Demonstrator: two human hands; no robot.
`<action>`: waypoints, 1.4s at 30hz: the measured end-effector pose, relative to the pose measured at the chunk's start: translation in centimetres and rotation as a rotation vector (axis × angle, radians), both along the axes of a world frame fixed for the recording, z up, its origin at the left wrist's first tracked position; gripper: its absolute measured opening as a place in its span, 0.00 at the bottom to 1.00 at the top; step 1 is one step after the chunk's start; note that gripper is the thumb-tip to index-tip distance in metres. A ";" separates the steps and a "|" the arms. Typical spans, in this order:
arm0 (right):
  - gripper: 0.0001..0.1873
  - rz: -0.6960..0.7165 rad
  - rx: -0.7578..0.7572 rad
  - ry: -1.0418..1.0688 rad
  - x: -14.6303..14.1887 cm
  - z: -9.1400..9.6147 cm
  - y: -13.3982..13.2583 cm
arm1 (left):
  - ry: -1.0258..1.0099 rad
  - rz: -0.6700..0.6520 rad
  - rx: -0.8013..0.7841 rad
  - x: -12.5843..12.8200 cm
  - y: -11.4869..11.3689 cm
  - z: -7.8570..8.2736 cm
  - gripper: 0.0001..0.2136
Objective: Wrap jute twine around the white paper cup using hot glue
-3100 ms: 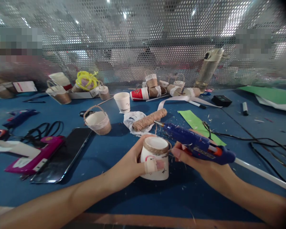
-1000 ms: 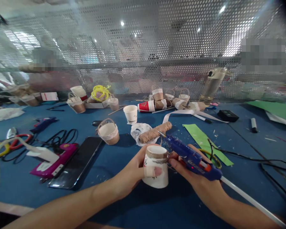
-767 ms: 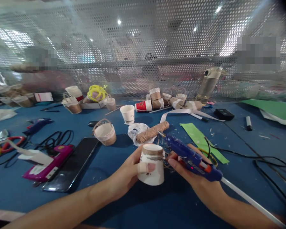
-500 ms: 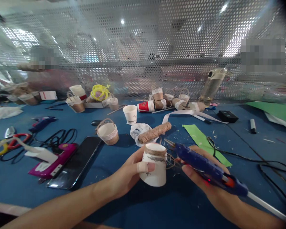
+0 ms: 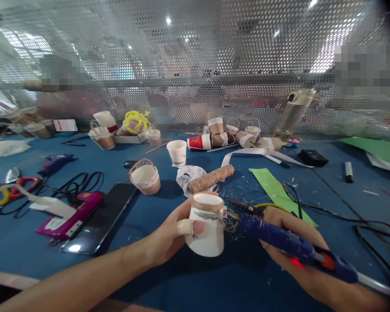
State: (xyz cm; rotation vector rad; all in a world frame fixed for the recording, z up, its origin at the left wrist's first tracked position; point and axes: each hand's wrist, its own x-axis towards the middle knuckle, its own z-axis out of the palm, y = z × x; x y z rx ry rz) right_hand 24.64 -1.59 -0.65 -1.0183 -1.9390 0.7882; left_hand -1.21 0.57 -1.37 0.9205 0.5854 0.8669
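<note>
My left hand (image 5: 173,232) is closed around a white paper cup (image 5: 205,236), with a bandage on the thumb. Brown twine (image 5: 208,206) is wound round the cup near its upper end. In my right hand (image 5: 289,242) is a blue hot glue gun (image 5: 276,234), its red light glowing and a glue stick jutting from the back. The nozzle points at the right side of the cup, by a loose tangle of twine; whether it touches cannot be made out. Scissors (image 5: 251,208) with a yellow handle lie just behind the gun. A roll of twine (image 5: 211,178) rests beyond the cup.
A small twine-covered bucket (image 5: 145,178) and a white cup (image 5: 177,152) stand farther back. To the left lie a phone (image 5: 100,221), a magenta device (image 5: 69,219) and red-yellow scissors (image 5: 22,186). Green paper (image 5: 273,188) and a black cable (image 5: 341,216) are on the right.
The glue gun's nozzle has come down and closer to the cup's right side. My left hand and the cup have shifted slightly left. The yellow-handled scissors now show behind the gun.
</note>
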 end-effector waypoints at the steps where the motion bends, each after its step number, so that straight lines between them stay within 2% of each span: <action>1: 0.13 -0.001 -0.007 -0.001 0.0 -0.1 0.0 | -0.006 -0.006 0.001 0.0 0.0 0.0 0.28; 9: 0.14 -0.023 -0.030 -0.050 -0.1 -0.4 -0.4 | 0.026 0.004 0.032 0.0 -0.1 0.1 0.27; 16: 0.16 -0.101 0.041 -0.073 -0.7 -0.3 -0.8 | 0.202 0.047 0.113 -0.2 -0.3 -0.3 0.27; 23: 0.12 -0.205 0.125 -0.074 -0.8 -0.7 -1.0 | 0.220 0.035 0.146 -0.5 -0.1 -0.3 0.29; 27: 0.13 -0.224 0.117 -0.091 -1.0 -0.6 -0.9 | 0.226 0.060 0.152 -0.5 -0.1 -0.4 0.30; 32: 0.13 -0.233 0.098 -0.064 -1.4 -0.3 -1.1 | 0.265 0.069 0.150 -0.2 -0.3 -0.4 0.24; 39: 0.14 -0.222 0.102 -0.112 -1.0 -0.3 -1.1 | 0.205 0.053 0.121 -0.4 -0.3 -0.3 0.36; 42: 0.13 -0.218 0.089 -0.121 -0.8 -0.3 -0.9 | 0.182 0.068 0.094 -0.5 -0.2 -0.4 0.34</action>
